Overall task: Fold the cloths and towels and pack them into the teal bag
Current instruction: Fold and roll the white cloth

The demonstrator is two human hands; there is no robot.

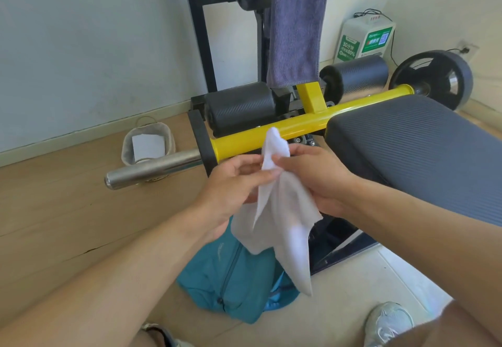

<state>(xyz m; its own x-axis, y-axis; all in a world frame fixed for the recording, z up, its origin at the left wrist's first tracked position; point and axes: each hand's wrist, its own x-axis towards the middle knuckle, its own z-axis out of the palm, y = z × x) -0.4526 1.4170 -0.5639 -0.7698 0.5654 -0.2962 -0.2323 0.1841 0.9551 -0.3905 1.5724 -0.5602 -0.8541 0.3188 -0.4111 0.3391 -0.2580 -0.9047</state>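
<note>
Held up in the middle, over the yellow bar of a weight bench: a white cloth, crumpled and unfolded, with its top corner standing above the hands and its long tail hanging down to a point. Left hand on the left side of the cloth, fingers curled and pinching its upper part. Right hand on the right side, thumb and fingers closed on the same upper part, so both hands gripping the cloth very near to each other, fingertips almost touching. Below the yellow bar and directly under the hanging cloth, on the floor: the teal bag, lying slack, its zipper visible, the opening partly hidden behind the cloth tail. Above the yellow bar, draped over the upper frame of the bench: a purple-grey towel, hanging straight down, its lower edge just over the yellow upright post. Right of the yellow bar: the dark padded seat of the bench, ribbed. Left of the yellow bar, on the wooden floor near the wall: a small grey basket with something white and folded inside. At the left end of the yellow bar: a steel sleeve sticking out. At the far right end: a black weight plate. Near the bottom right edge: a white sneaker.
</note>
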